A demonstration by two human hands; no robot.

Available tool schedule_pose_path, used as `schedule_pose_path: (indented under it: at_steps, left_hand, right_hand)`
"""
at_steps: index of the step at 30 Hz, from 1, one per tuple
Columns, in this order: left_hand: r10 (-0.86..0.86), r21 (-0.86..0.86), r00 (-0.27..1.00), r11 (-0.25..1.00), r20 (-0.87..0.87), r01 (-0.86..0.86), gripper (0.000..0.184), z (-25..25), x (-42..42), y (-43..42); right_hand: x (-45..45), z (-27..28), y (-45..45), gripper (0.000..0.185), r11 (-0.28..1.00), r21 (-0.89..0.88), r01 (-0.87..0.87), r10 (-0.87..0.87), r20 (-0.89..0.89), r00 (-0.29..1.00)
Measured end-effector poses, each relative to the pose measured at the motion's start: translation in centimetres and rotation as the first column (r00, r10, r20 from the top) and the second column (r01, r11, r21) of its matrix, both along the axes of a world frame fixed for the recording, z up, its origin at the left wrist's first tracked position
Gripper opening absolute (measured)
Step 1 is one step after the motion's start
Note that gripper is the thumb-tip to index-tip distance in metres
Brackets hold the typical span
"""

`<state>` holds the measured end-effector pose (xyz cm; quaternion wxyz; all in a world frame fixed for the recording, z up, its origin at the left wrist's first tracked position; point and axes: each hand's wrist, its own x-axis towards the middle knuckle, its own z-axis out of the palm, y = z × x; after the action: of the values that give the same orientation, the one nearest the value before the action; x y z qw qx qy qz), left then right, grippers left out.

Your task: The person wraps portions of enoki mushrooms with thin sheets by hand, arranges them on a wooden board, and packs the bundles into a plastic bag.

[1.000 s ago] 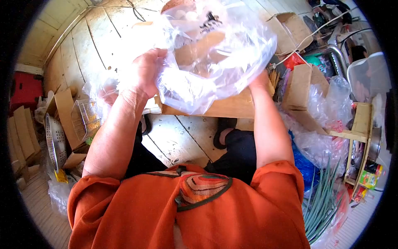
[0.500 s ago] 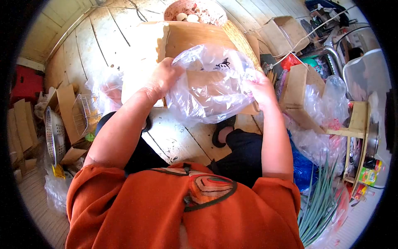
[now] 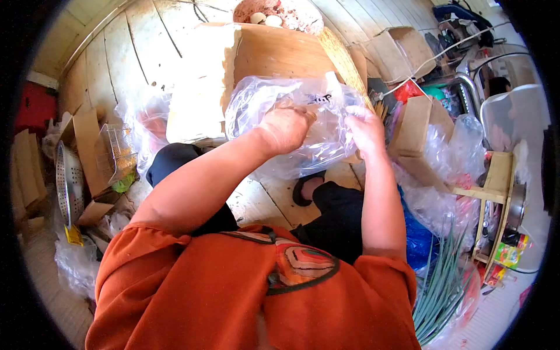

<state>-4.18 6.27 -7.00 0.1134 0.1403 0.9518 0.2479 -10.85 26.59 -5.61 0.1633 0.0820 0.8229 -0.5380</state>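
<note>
A clear plastic bag [image 3: 251, 99] with dark printing is held in front of me, its film puffed out and crumpled. My right hand [image 3: 366, 129] is closed on the bag's right edge. Over the middle of the bag is my left hand [image 3: 286, 127], its fingers curled shut; whether film or something else is in them is hidden. Behind the bag stands an open cardboard box [image 3: 204, 87] with a ragged upper edge.
A bowl [image 3: 315, 20] with pale egg-like things stands beyond the box. At right lie cartons [image 3: 417, 125], loose plastic bags and long green leaves [image 3: 443, 286]. A metal colander [image 3: 70, 184] and wire basket [image 3: 118, 151] are at left.
My left hand has left the bag's left edge and moved right, over its middle. My right hand keeps its grip on the right edge. The bag's opening looks narrower.
</note>
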Motion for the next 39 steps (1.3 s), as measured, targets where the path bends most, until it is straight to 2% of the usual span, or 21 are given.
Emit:
schedule_pose_path:
  at_steps: [1,3,4,6,7,12,14,15,16,17,19,21,23,25,26,29,30,31,32,37,39]
  left_hand:
    - [0.002,0.006,1.0,1.0,0.001,-0.002,0.031,-1.6,-0.3,0.4]
    - [-0.139,-0.273,0.988,0.95,0.067,0.152,0.046,-3.0,-0.8,1.0]
    - [-0.139,-0.268,0.988,0.951,0.067,0.152,0.046,-3.8,-1.0,1.2]
    - [-0.187,-0.225,0.964,0.947,0.189,0.228,0.043,-2.2,-0.9,1.0]
    - [-0.21,-0.203,0.946,0.943,0.249,0.263,0.043,-1.7,-0.9,0.9]
    - [-0.343,-0.126,0.927,0.924,0.152,0.362,0.044,0.1,-0.7,0.2]
    - [-0.277,-0.134,0.875,0.926,0.397,0.354,0.044,1.9,-1.2,0.5]
    - [-0.276,-0.138,0.874,0.925,0.4,0.355,0.044,2.6,-0.9,0.1]
    - [-0.245,0.006,0.919,0.967,0.31,0.256,0.041,3.2,-0.6,-0.6]
    - [-0.197,0.161,0.955,0.973,0.224,0.163,0.039,3.8,-0.3,-1.4]
    - [-0.193,0.182,0.955,0.971,0.227,0.153,0.042,5.0,-0.4,-3.0]
    - [-0.035,0.139,0.991,0.99,0.133,0.017,0.044,5.4,-0.6,-4.3]
    - [0.027,0.124,0.983,0.991,0.181,-0.05,0.052,4.8,-1.5,-4.8]
    - [0.153,0.159,0.982,0.978,-0.113,-0.134,0.061,2.3,-2.0,-4.8]
    - [0.206,0.016,0.977,0.978,-0.053,-0.206,0.076,1.7,-2.6,-4.4]
    - [0.262,-0.03,0.964,0.964,-0.031,-0.263,0.087,0.6,-3.0,-3.0]
    - [0.211,-0.053,0.977,0.976,-0.017,-0.212,0.095,0.3,-3.1,-2.9]
    - [0.211,-0.052,0.977,0.976,-0.017,-0.212,0.095,-0.1,-3.1,-2.7]
    - [0.204,-0.071,0.979,0.977,0.008,-0.203,0.094,0.3,-3.0,-2.5]
    - [0.155,-0.145,0.988,0.977,-0.002,-0.153,0.086,2.0,-1.6,-1.6]
    - [0.17,-0.103,0.982,0.982,0.088,-0.161,0.061,2.1,-1.4,-1.6]
  right_hand:
    - [0.1,0.0,0.2,0.021,1.0,0.006,-0.002,0.002,0.001,1.0]
    - [0.1,0.1,0.4,0.015,0.999,0.053,0.007,-0.005,-0.031,1.0]
    - [0.1,0.3,0.6,0.015,0.998,0.059,0.006,-0.005,-0.031,1.0]
    - [0.5,1.5,0.3,0.013,0.984,0.058,0.168,-0.163,-0.092,0.982]
    - [0.5,1.4,0.5,0.013,0.984,0.06,0.169,-0.163,-0.089,0.983]
    - [0.1,0.9,1.0,0.014,0.981,0.108,0.159,-0.146,-0.119,0.982]
    - [-0.2,0.7,1.1,0.014,0.979,0.155,0.13,-0.11,-0.135,0.985]
    - [-0.4,0.6,1.2,0.015,0.974,0.201,0.102,-0.073,-0.149,0.986]
    - [-0.6,0.4,1.4,0.015,0.975,0.195,0.105,-0.076,-0.149,0.986]
    - [-0.8,-0.1,1.8,0.015,0.959,0.278,0.061,-0.01,-0.178,0.984]
    - [-0.7,0.0,2.1,0.015,0.933,0.36,0.015,0.058,-0.192,0.98]
    - [-0.6,1.3,1.6,0.016,0.892,0.45,-0.038,0.099,-0.112,0.989]
    - [-1.0,0.7,2.3,0.018,0.862,0.501,-0.076,0.138,-0.088,0.987]
    - [-1.0,0.4,2.5,0.017,0.846,0.508,-0.164,0.25,-0.106,0.962]
    - [-1.3,-0.4,2.8,0.017,0.845,0.508,-0.168,0.255,-0.107,0.961]
    - [-1.7,-1.6,2.9,0.018,0.882,0.428,-0.197,0.263,-0.099,0.96]
    - [-1.5,-0.9,2.4,0.021,0.813,0.543,-0.21,0.301,-0.083,0.95]
    - [-1.3,-0.5,2.2,0.025,0.729,0.648,-0.219,0.335,-0.06,0.94]
    - [-1.4,-0.5,2.3,0.027,0.725,0.65,-0.229,0.346,-0.056,0.937]
    - [-0.9,0.4,2.1,0.036,0.798,0.575,-0.179,0.312,-0.139,0.94]
    - [-0.4,1.2,1.1,0.039,0.836,0.521,-0.171,0.29,-0.156,0.944]
